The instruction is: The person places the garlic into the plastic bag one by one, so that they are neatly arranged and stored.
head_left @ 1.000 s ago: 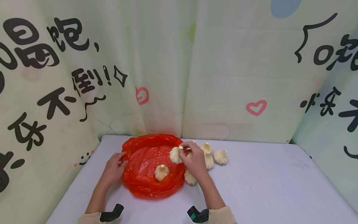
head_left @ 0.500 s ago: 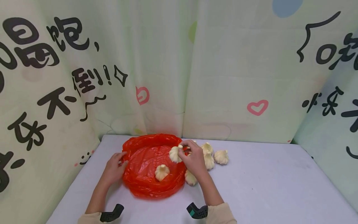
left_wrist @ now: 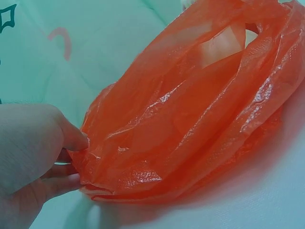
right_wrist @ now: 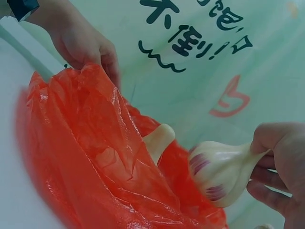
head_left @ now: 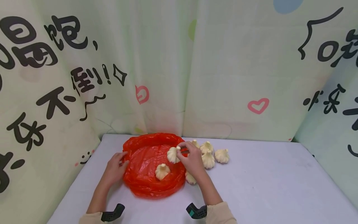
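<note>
A red plastic bag [head_left: 139,157] lies spread with its mouth upward in the head view, a garlic bulb [head_left: 162,172] resting inside it. My left hand [head_left: 113,169] pinches the bag's left rim between thumb and fingers, as the left wrist view also shows. Over the right part of the bag's mouth, my right hand [head_left: 194,161] holds another garlic bulb [head_left: 172,155] by its stem. In the right wrist view this held garlic bulb [right_wrist: 221,171] has purple streaks and hangs at the bag's edge; whether it touches the plastic I cannot tell.
Several garlic bulbs [head_left: 208,159] stand on the white table [head_left: 265,180] right of the bag. One more bulb [head_left: 191,178] sits close to the bag's right side, partly hidden by the right arm. A printed curtain [head_left: 218,77] borders the table at the back and sides.
My right hand, with the garlic bulb in it, has shifted slightly left over the bag. The left hand stays at the rim. The head view has tilted a little.
</note>
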A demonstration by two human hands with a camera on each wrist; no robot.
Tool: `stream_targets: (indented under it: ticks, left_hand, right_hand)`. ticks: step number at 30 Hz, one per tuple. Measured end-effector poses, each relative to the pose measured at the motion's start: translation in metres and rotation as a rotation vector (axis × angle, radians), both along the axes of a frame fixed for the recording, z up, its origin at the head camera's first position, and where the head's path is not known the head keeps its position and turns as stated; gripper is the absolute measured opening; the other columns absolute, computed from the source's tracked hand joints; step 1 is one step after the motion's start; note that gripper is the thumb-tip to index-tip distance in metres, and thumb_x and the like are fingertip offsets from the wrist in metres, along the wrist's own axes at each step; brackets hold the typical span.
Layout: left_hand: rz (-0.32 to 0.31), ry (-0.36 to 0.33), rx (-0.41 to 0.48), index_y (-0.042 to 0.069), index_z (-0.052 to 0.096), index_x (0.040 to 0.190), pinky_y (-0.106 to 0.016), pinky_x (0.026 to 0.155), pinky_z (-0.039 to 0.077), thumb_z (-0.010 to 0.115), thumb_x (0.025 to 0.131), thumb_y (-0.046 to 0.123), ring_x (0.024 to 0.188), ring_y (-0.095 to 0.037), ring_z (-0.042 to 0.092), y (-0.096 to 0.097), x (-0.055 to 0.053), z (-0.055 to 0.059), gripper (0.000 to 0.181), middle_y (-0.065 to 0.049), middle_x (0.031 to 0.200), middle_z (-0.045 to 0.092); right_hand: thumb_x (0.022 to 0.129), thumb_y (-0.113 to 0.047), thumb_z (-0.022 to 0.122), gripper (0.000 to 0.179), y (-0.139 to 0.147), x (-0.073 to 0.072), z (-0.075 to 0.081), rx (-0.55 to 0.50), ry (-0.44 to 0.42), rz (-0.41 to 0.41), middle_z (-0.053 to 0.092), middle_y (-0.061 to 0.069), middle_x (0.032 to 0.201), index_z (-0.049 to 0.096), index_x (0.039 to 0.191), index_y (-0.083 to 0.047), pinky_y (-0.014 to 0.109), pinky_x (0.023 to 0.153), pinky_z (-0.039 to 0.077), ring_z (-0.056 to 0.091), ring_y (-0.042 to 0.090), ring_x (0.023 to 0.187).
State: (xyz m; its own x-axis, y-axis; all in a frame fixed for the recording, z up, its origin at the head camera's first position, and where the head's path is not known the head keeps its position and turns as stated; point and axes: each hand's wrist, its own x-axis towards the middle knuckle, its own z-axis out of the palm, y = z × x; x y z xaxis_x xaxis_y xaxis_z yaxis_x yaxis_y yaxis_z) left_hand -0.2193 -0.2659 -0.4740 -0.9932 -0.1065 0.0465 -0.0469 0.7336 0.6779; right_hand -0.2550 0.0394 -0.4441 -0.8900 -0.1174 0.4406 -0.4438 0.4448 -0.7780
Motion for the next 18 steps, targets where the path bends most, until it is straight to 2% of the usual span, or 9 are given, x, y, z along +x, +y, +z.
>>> stream_targets:
  ticks: [12,18]
  left_hand:
    - [-0.013,0.012,0.003,0.005,0.044,0.142,-0.049,0.094,0.054,0.057,0.096,0.012,0.119,-0.036,0.052,0.0028,0.0017,0.0036,0.048,-0.02,0.132,0.05]
    - [-0.02,0.011,-0.004,0.006,0.045,0.141,-0.049,0.093,0.054,0.057,0.096,0.013,0.12,-0.036,0.052,0.0029,0.0008,0.0022,0.047,-0.02,0.132,0.05]
  right_hand:
    - [0.087,-0.015,0.071,0.017,0.0002,0.0017,-0.0014,0.028,-0.099,0.023,0.067,0.001,0.101,0.067,0.103,-0.015,0.037,0.082,0.06,0.065,0.021,0.095]
    - [0.087,-0.014,0.071,0.015,0.0005,0.0023,-0.0035,0.051,-0.095,0.041,0.067,0.001,0.099,0.068,0.102,-0.015,0.031,0.08,0.06,0.064,0.017,0.094]
